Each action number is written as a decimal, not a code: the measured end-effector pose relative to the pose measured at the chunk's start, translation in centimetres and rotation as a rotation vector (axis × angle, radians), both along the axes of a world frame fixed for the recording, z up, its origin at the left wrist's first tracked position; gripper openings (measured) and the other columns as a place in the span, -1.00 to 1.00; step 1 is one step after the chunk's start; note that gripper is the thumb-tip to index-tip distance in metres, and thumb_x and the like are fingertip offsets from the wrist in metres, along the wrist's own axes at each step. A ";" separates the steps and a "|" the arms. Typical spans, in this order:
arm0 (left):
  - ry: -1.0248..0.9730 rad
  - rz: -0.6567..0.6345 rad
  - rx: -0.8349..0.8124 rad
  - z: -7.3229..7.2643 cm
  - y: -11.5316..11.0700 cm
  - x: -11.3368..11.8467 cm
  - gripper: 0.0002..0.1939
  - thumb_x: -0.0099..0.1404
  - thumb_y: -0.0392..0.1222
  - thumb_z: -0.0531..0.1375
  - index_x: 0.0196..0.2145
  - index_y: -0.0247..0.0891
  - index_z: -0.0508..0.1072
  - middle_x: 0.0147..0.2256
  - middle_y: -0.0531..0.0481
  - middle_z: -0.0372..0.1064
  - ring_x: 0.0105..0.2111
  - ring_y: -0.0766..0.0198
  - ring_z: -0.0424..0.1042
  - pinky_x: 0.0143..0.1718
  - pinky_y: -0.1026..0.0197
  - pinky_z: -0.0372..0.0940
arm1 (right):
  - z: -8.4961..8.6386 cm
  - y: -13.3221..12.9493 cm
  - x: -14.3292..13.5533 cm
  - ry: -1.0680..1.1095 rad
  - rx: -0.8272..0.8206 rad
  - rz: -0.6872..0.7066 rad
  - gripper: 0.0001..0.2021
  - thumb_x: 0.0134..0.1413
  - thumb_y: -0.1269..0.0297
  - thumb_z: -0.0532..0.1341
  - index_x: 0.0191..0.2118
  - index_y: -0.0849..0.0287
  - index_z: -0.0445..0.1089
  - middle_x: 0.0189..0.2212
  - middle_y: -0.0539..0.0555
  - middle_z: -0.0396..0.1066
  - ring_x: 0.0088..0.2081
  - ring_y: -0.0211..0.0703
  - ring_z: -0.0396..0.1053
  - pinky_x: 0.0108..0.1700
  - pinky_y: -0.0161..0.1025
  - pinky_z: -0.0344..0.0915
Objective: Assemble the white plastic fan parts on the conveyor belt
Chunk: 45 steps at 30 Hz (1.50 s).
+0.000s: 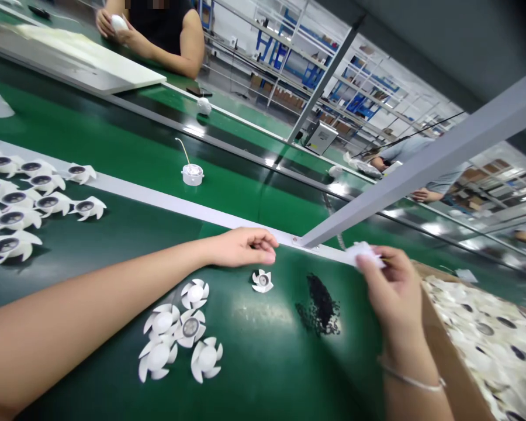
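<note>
Blurred and partly covered by the right hand point(397, 286) gripping it, the white part point(362, 255) at centre right points left, long axis roughly sideways; the left hand point(245, 247), mid-frame, curls loosely, thumb apart.

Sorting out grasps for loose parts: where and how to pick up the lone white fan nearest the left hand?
I'd grip the lone white fan by its hub, the left hand coming from above, fingers in the gaps between blades. It appears to lie flat, hub up; blades spread all round, so a side approach would likely hit them first.
</note>
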<state>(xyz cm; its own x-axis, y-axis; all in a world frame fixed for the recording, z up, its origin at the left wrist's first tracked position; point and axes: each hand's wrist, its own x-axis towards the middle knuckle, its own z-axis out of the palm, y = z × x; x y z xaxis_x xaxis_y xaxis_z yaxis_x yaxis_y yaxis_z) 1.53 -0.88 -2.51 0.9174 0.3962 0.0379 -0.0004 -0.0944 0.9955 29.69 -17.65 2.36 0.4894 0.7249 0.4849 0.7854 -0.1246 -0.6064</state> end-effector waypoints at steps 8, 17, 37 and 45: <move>-0.005 0.042 -0.106 0.4 0.6 -0.2 -0.62 0.16 0.02 0.35 -0.18 -0.27 0.44 -0.29 0.05 0.41 -0.39 0.41 0.31 -0.35 0.30 0.21 | -2.2 0.1 -10.7 -0.033 -0.196 0.776 -0.77 0.13 0.35 0.35 -0.07 0.02 0.51 0.03 0.15 0.38 0.02 -0.03 0.40 0.04 -0.06 0.37; 0.288 -0.008 -0.006 0.6 0.0 0.0 -0.65 0.04 -0.09 0.37 -0.26 -0.26 0.41 -0.40 0.11 0.36 -0.45 0.38 0.30 -0.40 0.30 0.16 | -2.6 2.3 -10.0 -0.222 -0.269 0.805 -0.77 0.16 0.35 0.33 -0.05 0.04 0.54 -0.05 0.11 0.47 -0.06 -0.06 0.43 -0.04 -0.08 0.41; 1.259 -0.265 0.743 9.5 -3.0 -1.7 -0.56 -0.19 -0.36 0.33 -0.26 -0.15 0.50 -0.29 -0.06 0.45 -0.49 0.16 0.37 -0.45 0.18 0.16 | -0.6 0.4 -3.8 0.016 -0.807 0.409 -0.81 0.11 0.20 0.18 -0.36 0.18 0.49 -0.56 0.01 0.39 -0.55 -0.23 0.29 -0.50 -0.30 0.22; 0.901 -0.137 0.740 7.3 -1.1 -3.4 -0.79 -0.08 -0.27 0.26 -0.39 -0.13 0.48 -0.36 -0.01 0.43 -0.57 0.30 0.24 -0.50 0.20 0.01 | -0.2 -0.7 -5.1 -0.051 -0.828 0.589 -0.80 0.06 0.40 0.14 -0.46 0.11 0.49 -0.54 -0.02 0.42 -0.54 -0.24 0.31 -0.52 -0.31 0.22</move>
